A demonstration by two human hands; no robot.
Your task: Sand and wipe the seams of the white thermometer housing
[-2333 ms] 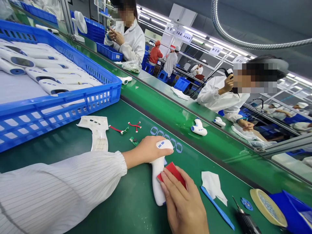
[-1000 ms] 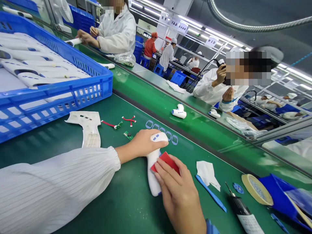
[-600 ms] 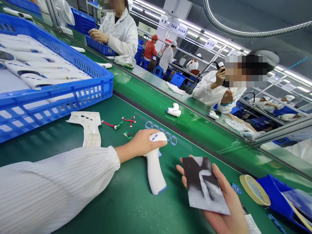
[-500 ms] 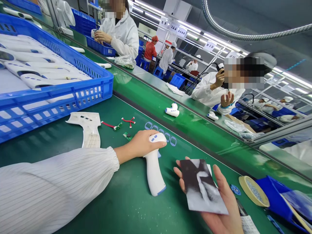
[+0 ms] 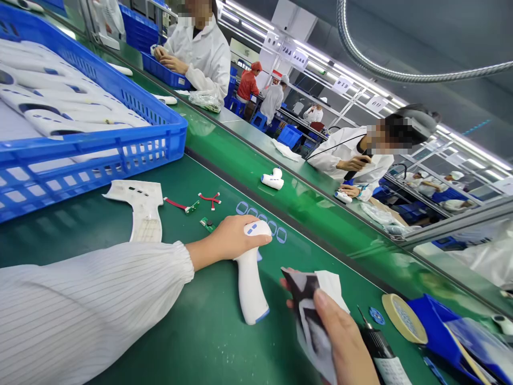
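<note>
White thermometer (image 5: 249,283), head view: lying on the green table (image 5: 208,334), handle toward the wearer, its top clasped under the left hand (image 5: 228,238). Right hand (image 5: 347,345), cut off by the lower edge, pinches a dark-and-white sheet (image 5: 308,321), with a white wipe (image 5: 331,286) just behind it. Sheet, flat on the open palm a moment earlier, now folded; its markings blurred and hard to make out.

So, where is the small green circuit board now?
In the head view, the small green circuit board lies on the green mat just beyond the left hand, below the red crossed wires, right of the white plastic shell.
</note>
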